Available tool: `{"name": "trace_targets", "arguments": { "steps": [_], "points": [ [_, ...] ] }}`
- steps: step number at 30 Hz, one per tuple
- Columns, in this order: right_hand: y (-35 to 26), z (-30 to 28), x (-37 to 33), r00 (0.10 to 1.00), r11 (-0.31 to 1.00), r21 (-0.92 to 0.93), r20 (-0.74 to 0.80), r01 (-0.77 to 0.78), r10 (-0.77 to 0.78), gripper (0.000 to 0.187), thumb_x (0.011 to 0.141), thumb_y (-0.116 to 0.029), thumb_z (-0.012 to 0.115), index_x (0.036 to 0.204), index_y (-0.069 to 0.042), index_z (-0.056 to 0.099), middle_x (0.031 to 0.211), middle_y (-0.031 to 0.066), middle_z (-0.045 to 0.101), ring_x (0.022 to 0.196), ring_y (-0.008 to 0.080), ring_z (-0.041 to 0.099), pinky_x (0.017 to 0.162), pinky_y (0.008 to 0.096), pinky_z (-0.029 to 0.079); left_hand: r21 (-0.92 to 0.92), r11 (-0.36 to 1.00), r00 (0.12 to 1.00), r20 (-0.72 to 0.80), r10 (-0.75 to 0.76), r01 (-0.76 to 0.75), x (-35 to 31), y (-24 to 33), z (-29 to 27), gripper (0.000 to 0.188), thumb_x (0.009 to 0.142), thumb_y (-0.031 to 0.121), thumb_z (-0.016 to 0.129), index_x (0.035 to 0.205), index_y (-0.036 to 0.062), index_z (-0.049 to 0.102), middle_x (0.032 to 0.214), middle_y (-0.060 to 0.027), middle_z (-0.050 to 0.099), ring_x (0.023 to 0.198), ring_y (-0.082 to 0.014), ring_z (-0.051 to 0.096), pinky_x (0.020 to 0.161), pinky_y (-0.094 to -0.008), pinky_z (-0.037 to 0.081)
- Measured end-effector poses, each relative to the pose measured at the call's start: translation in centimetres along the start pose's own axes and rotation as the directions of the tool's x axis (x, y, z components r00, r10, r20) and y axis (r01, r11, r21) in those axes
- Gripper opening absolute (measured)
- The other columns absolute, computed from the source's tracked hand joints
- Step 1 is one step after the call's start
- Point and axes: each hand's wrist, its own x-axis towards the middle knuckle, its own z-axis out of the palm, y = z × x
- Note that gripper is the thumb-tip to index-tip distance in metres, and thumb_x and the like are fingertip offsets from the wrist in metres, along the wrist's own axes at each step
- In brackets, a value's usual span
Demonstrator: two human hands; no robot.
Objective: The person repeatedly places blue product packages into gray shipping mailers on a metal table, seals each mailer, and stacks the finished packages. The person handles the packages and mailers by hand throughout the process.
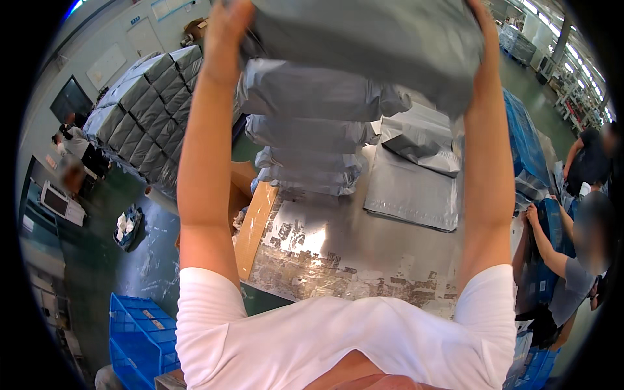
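Observation:
Both my arms reach up and hold a large grey plastic-wrapped parcel (pixel 370 42) high at the top of the view. My left hand (pixel 229 25) grips its left end, and my right hand (pixel 486 45) presses on its right end; most of the fingers are cut off or behind the parcel. Directly below rises a stack of similar grey parcels (pixel 305 133) on the metal-topped table (pixel 338 240). Whether the held parcel touches the stack, I cannot tell. Flat grey mailing bags (pixel 416 185) lie right of the stack.
A big pile of grey parcels (pixel 146 97) stands on the floor at left. Blue crates (pixel 140 338) are at lower left. A cardboard strip (pixel 255 227) edges the table's left side. Blue-wrapped goods (pixel 525 143) and a co-worker (pixel 572 260) are close on the right.

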Motion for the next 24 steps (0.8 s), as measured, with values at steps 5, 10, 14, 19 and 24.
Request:
{"name": "trace_targets", "arguments": {
  "steps": [5, 10, 14, 19, 24],
  "points": [
    [5.9, 1.0, 5.9, 0.948, 0.971, 0.032, 0.23, -0.235, 0.222, 0.048, 0.088, -0.034, 0.047, 0.122, -0.002, 0.043, 0.106, 0.0126, 0.057, 0.098, 0.0209, 0.055, 0.087, 0.0312, 0.041, -0.103, 0.945, 0.897, -0.299, -0.326, 0.31, 1.8, -3.0, -0.6, 0.054, 0.086, 0.048, 0.045, 0.123, 0.0084, 0.043, 0.117, -0.0087, 0.051, 0.107, -0.0223, 0.049, 0.091, -0.0363, 0.038],
    [10.3, -7.2, -1.2, 0.912, 0.898, -0.44, 0.376, 0.02, 0.164, 0.054, 0.091, -0.045, 0.031, 0.132, -0.009, 0.036, 0.136, 0.0012, 0.034, 0.126, 0.0157, 0.025, 0.102, 0.0345, 0.022, 0.506, 0.756, 0.812, -0.582, -0.056, 0.415, -3.3, -4.2, -1.4, 0.048, 0.091, 0.034, 0.039, 0.126, 0.002, 0.04, 0.118, -0.0136, 0.048, 0.102, -0.024, 0.05, 0.085, -0.0347, 0.04],
    [17.3, -24.1, -10.7, 0.973, 0.472, -0.858, -0.119, -0.2, 0.196, 0.059, 0.085, -0.04, 0.047, 0.128, -0.001, 0.036, 0.133, 0.0152, 0.036, 0.123, 0.0273, 0.034, 0.102, 0.0378, 0.025, 0.737, 0.502, 0.892, 0.362, 0.272, -0.452, -10.2, -5.5, 9.3, 0.016, 0.087, 0.012, 0.044, 0.09, 0.0007, 0.055, 0.094, -0.0107, 0.056, 0.084, -0.0244, 0.054, 0.08, -0.0354, 0.043],
    [29.2, -33.5, -25.9, 0.833, 0.237, -0.81, -0.463, -0.536, 0.303, 0.073, 0.076, -0.045, 0.058, 0.127, 0.002, 0.035, 0.125, 0.0221, 0.042, 0.116, 0.0348, 0.04, 0.095, 0.0438, 0.032, 0.41, 0.909, 0.895, 0.374, -0.244, 0.077, -19.5, -26.9, 30.1, 0.016, 0.076, 0.01, 0.055, 0.09, 0.0046, 0.059, 0.103, -0.0125, 0.053, 0.098, -0.0286, 0.048, 0.083, -0.0361, 0.039],
    [23.3, -23.8, -32.2, 0.032, 0.226, -0.937, 0.243, 0.267, 0.97, 0.021, 0.075, -0.019, 0.057, 0.094, -0.01, 0.06, 0.094, 0.0097, 0.059, 0.089, 0.0244, 0.056, 0.08, 0.0386, 0.043, 0.807, 0.546, 0.694, 0.527, -0.49, -0.227, -22.9, -51.9, 32.9, 0.015, 0.075, 0.011, 0.054, 0.086, 0.0052, 0.062, 0.099, -0.0136, 0.057, 0.096, -0.0302, 0.052, 0.078, -0.0414, 0.043]
  ]
}}
